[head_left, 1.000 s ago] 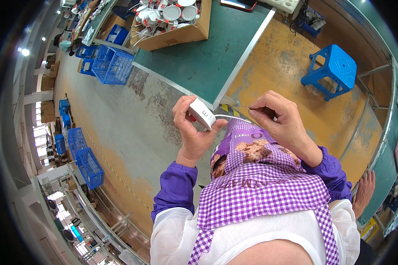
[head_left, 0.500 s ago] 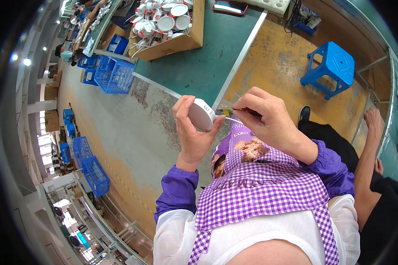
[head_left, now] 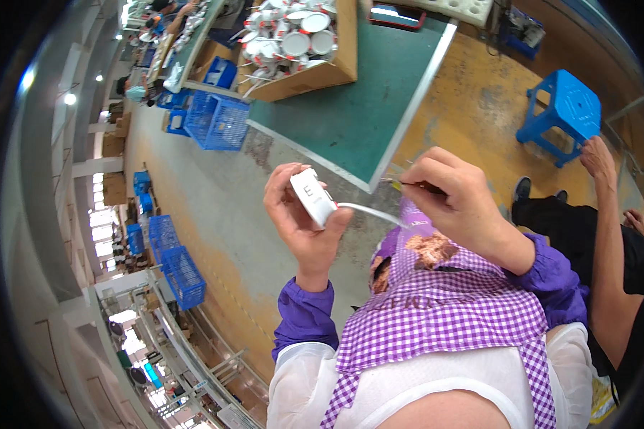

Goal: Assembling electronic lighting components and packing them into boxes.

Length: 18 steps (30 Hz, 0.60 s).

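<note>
My left hand is closed round a white disc-shaped device, its thumb along the lower rim. The device is tilted so that its printed side edge faces up. From it a white cable runs right in a slack curve toward my right hand. That hand is closed in a pinch, with thin wire ends poking out past its fingertips. A bit of yellow-green shows beside them. Where the cable meets these wires is hidden. Both hands are held in the air over the apron.
Ahead, a cardboard box full of similar white discs stands on a green table, near a red-edged tray. A blue stool is at the right, beside another person's arm. Blue crates stand left.
The device has turned so its side edge now shows instead of its flat face. My hands are farther apart, and more cable shows between them. The other person's arm has reached toward the stool.
</note>
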Available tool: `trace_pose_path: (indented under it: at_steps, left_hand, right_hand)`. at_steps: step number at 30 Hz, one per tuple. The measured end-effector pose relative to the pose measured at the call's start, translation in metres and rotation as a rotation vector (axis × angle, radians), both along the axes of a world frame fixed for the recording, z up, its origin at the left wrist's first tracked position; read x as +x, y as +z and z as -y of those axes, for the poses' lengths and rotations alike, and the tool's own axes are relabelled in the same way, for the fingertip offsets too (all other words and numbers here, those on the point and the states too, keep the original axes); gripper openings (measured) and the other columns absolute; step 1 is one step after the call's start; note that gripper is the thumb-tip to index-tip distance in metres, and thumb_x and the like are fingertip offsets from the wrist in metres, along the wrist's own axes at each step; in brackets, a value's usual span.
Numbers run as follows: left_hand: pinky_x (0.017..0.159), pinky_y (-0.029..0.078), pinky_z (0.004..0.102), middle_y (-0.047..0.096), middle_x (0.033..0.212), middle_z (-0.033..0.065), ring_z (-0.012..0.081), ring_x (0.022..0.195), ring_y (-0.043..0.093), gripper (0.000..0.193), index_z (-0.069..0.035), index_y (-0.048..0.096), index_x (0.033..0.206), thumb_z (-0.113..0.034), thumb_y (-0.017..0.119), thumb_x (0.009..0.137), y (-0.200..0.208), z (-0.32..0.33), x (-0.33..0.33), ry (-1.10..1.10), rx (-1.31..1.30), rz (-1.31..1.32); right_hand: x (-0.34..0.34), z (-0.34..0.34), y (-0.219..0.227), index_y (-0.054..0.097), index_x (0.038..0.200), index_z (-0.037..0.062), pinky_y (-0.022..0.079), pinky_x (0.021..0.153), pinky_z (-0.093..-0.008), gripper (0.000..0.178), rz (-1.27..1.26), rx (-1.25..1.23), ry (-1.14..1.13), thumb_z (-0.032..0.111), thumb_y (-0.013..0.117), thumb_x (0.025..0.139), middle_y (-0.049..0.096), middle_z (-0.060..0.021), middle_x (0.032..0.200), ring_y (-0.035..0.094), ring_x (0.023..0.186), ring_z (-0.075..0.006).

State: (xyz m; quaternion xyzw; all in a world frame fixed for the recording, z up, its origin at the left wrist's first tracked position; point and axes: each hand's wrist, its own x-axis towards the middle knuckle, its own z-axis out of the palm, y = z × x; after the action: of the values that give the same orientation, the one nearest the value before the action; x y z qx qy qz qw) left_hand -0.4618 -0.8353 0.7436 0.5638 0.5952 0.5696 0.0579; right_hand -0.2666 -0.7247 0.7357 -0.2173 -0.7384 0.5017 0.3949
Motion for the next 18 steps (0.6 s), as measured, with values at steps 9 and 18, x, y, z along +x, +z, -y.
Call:
trace_pose_path:
  at_steps: [9,18]
  left_hand:
    - [0.074,0.052,0.0363,0.05,0.123,0.0164,0.0289,0.111,0.051,0.083,-0.004,0.044,0.133,-0.063,0.064,0.079,0.061,0.004,-0.013,-0.248,0.072,0.907]
    - [0.074,0.052,0.0367,0.049,0.123,0.0191,0.0312,0.111,0.05,0.082,-0.001,0.043,0.133,-0.06,0.065,0.08,0.064,0.005,-0.007,-0.307,0.075,1.083]
  right_hand:
    - [0.006,0.001,0.007,0.062,0.088,-0.0009,0.048,0.06,-0.0282,0.009,-0.005,-0.18,0.092,-0.003,0.067,0.08,0.056,-0.0091,0.081,0.059,0.07,-0.0175]
    - [0.01,-0.001,0.006,0.061,0.087,-0.0012,0.048,0.06,-0.0278,0.01,-0.053,-0.166,0.11,-0.004,0.068,0.08,0.055,-0.0079,0.081,0.059,0.07,-0.0164]
